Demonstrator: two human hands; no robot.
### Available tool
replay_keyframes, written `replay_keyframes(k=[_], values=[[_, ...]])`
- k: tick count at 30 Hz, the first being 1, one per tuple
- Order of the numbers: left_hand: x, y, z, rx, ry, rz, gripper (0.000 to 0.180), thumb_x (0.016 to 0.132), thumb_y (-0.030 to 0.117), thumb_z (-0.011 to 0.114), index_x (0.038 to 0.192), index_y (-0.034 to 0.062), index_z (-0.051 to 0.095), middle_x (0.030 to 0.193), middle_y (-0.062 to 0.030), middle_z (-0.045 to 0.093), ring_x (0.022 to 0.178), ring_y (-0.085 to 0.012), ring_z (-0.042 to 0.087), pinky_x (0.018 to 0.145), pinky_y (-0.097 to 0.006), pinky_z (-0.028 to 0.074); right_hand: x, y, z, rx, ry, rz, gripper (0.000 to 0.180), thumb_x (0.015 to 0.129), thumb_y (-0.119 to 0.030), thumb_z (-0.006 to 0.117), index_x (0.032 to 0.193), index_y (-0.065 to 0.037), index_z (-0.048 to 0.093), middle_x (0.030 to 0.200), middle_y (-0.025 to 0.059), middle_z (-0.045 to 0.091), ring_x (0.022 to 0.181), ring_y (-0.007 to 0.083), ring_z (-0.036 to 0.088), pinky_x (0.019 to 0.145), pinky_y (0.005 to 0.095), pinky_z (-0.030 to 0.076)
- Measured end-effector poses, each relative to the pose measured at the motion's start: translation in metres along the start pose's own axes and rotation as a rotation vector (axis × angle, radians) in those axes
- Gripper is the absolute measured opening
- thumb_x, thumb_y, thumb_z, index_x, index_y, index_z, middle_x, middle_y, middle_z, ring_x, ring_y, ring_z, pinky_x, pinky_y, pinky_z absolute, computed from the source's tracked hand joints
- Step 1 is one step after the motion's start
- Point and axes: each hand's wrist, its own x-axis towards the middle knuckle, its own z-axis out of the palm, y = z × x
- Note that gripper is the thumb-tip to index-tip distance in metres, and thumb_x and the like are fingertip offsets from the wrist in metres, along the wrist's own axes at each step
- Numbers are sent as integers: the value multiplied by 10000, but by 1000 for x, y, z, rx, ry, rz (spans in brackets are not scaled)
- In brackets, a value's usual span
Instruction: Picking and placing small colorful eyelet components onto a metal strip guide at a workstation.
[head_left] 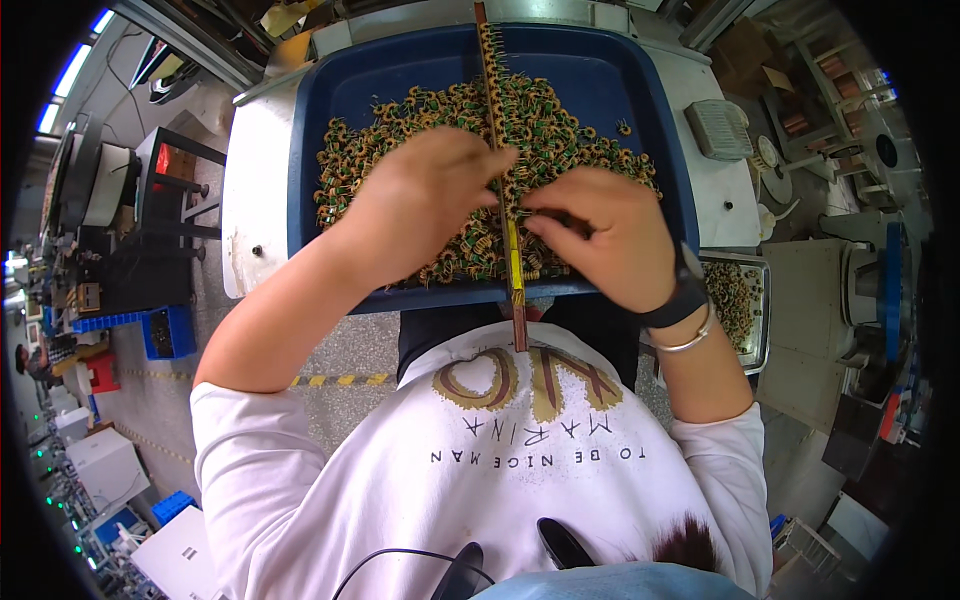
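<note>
A long narrow wooden strip [519,325] lies front to back over the deep blue tray [370,62]. Small ring-shaped wound coils [489,65] with wire legs sit in a row along its far part; a yellow section shows nearer me. Loose copper-and-green coils [400,110] are heaped in the tray on both sides. My left hand [425,195] reaches over the strip from the left, finger and thumb beside the row, slightly blurred. At the strip's right side my right hand [610,230] is closed in a pinch; what sits between its fingertips is too small to make out.
The tray rests on a white table [262,200]. A metal tray [762,310] with more coils stands at the right. A ribbed grey box [719,130] lies on the table's right side. A blue bin [168,333] stands at the left.
</note>
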Motion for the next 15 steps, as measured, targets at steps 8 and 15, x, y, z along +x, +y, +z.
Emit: replay_keyframes(k=[8, 15], values=[[2, -9, -22, -49, -271, -246, 255, 720, 29, 649, 975, 33, 628, 988, -130, 557, 911, -308, 549, 755, -371, 461, 13, 75, -52, -581, 105, 31, 236, 722, -66, 620, 953, -80, 664, 850, 82, 644, 832, 236, 568, 762, 353, 455], [4, -7, -20, 79, -291, -124, 204, 688, -27, 636, 884, 28, 614, 926, -117, 539, 885, -304, 538, 751, -386, 456, 29, 105, -59, -904, -158, -75, 213, 674, -52, 599, 872, -82, 671, 899, 61, 627, 947, 229, 504, 885, 357, 388]])
